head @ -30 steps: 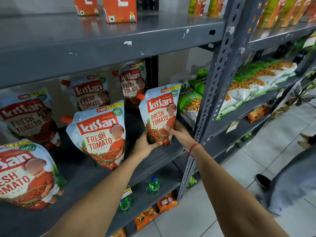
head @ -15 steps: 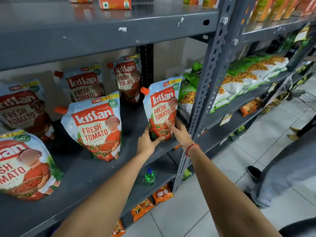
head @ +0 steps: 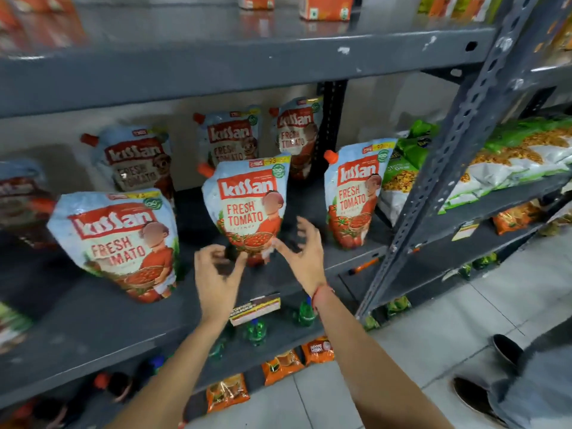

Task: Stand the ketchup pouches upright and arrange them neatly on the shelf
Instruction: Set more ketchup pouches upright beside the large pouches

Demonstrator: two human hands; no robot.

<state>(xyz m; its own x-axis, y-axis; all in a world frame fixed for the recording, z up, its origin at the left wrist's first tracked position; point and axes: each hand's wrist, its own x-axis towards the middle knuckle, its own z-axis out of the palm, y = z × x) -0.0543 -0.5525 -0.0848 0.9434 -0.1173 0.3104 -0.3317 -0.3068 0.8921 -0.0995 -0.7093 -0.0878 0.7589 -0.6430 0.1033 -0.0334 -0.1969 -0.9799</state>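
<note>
Dim, even indoor light; motion blur smears the whole frame, worst at the wide-angle edges.

A grey metal rack (head: 247, 61) with a perforated upright (head: 439, 168) is being seen against a pale wall (head: 387, 109). Light is being reflected off the pale tiled floor (head: 418, 335) at lower right.

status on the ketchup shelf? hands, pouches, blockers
Left hand and right hand open, empty, flanking the middle front pouch. Right front pouch upright, unheld. Nothing between hands and pouch.
</note>
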